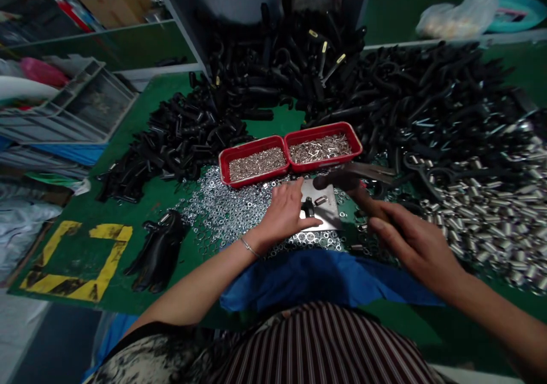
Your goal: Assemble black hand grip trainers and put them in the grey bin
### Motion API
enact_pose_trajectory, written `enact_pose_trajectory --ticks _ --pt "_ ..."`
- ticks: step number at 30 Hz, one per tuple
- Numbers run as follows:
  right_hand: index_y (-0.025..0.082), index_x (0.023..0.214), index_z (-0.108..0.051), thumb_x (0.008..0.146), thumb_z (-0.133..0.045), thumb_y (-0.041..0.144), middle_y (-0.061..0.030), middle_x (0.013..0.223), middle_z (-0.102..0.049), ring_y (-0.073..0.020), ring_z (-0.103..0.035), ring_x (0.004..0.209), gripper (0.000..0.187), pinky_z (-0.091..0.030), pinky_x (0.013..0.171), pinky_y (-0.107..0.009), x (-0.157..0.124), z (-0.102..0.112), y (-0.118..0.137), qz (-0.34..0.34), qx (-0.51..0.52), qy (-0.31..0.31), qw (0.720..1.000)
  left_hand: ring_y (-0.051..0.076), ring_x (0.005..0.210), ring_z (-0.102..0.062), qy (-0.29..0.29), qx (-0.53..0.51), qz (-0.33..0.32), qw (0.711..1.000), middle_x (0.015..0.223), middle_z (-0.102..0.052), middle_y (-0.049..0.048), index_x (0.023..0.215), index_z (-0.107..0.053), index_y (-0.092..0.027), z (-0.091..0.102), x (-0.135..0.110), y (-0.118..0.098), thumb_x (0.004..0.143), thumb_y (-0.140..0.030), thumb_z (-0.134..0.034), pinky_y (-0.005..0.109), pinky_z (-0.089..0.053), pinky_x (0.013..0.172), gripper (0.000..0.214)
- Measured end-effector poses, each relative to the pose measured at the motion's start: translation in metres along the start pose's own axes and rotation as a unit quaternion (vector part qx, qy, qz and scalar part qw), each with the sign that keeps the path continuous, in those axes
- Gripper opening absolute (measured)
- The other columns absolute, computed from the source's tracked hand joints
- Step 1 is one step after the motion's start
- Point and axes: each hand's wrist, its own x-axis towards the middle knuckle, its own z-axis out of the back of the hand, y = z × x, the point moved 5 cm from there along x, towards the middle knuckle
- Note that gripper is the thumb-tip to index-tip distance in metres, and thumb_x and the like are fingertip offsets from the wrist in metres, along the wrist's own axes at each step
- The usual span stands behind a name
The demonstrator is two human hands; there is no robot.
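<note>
green tabletop [73, 250]: right hand [412, 244] grips hammer [352, 183]; left hand [284, 210], thumb and fingers apart, over flat metal plate [330, 214].

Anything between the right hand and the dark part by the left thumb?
Yes: the hammer gripped in the right hand, and a small spring on the plate, just right of the dark part. Nothing else visible stands between.

Around the plate [330, 214]: rings [226, 207] at nine o'clock, trays [261, 177] at ten and twelve, cylinders [491, 219] at three.
</note>
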Motion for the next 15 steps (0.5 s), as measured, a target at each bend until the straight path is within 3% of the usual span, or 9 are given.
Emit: enact_pose_trajectory --ticks 2,4,6,8,11,15 --pt "0.022 0.135 -0.057 0.102 -0.04 0.048 -0.0152 0.12 -0.071 -0.0319 -0.07 0.101 0.045 -0.055 0.084 -0.043 0.007 -0.005 0.007 0.023 -0.032 0.009 0.999 0.039 0.131 -0.047 0.031 -0.026 0.007 0.999 0.141 -0.051 0.0231 0.155 -0.02 -0.011 -0.005 -0.005 0.001 0.084 -0.056 -0.074 0.055 -0.035 0.112 0.1" --pt "0.021 0.125 -0.061 0.102 -0.039 0.046 -0.0149 0.113 -0.072 -0.0308 -0.071 0.095 0.041 -0.055 0.078 -0.041 0.014 -0.019 0.003 0.028 -0.052 0.067 0.996 0.04 0.134 -0.046 0.047 -0.037 0.013 0.998 0.143 -0.05 0.0237 0.156 -0.017 -0.011 -0.01 -0.006 0.003 0.084 -0.051 -0.074 0.055 -0.035 0.113 0.1" --pt "0.021 0.116 -0.062 0.101 -0.04 0.048 -0.0112 0.097 -0.074 -0.0269 -0.071 0.081 0.038 -0.053 0.069 -0.036 0.019 -0.031 -0.01 -0.006 -0.035 0.124 0.992 0.041 0.135 -0.046 0.054 -0.04 0.012 0.998 0.144 -0.049 0.0244 0.156 -0.015 -0.011 -0.013 -0.005 0.003 0.084 -0.05 -0.076 0.055 -0.034 0.115 0.102" --pt "0.021 0.116 -0.061 0.103 -0.036 0.051 -0.007 0.084 -0.072 -0.0225 -0.066 0.066 0.042 -0.05 0.06 -0.033 0.021 -0.033 -0.029 -0.069 0.019 0.136 0.988 0.041 0.134 -0.047 0.057 -0.038 0.014 0.998 0.142 -0.051 0.025 0.156 -0.015 -0.009 -0.013 -0.005 0.001 0.083 -0.05 -0.077 0.056 -0.034 0.115 0.104" --pt "0.019 0.119 -0.059 0.103 -0.031 0.052 -0.0072 0.082 -0.071 -0.0216 -0.062 0.058 0.046 -0.051 0.057 -0.035 0.022 -0.022 -0.054 -0.113 0.026 0.1 0.988 0.041 0.13 -0.051 0.058 -0.047 0.024 0.997 0.136 -0.057 0.0239 0.158 -0.013 -0.009 -0.005 -0.009 -0.004 0.081 -0.054 -0.077 0.057 -0.037 0.112 0.109" --pt "0.015 0.12 -0.063 0.099 -0.047 0.041 -0.0203 0.114 -0.067 -0.0349 -0.064 0.103 0.037 -0.052 0.09 -0.054 0.033 -0.007 -0.048 0.046 -0.138 -0.042 0.988 0.033 0.129 -0.055 0.042 -0.083 -0.015 0.996 0.138 -0.059 0.0185 0.158 -0.018 -0.02 0.026 0.001 0.002 0.09 -0.053 -0.068 0.051 -0.045 0.109 0.091"
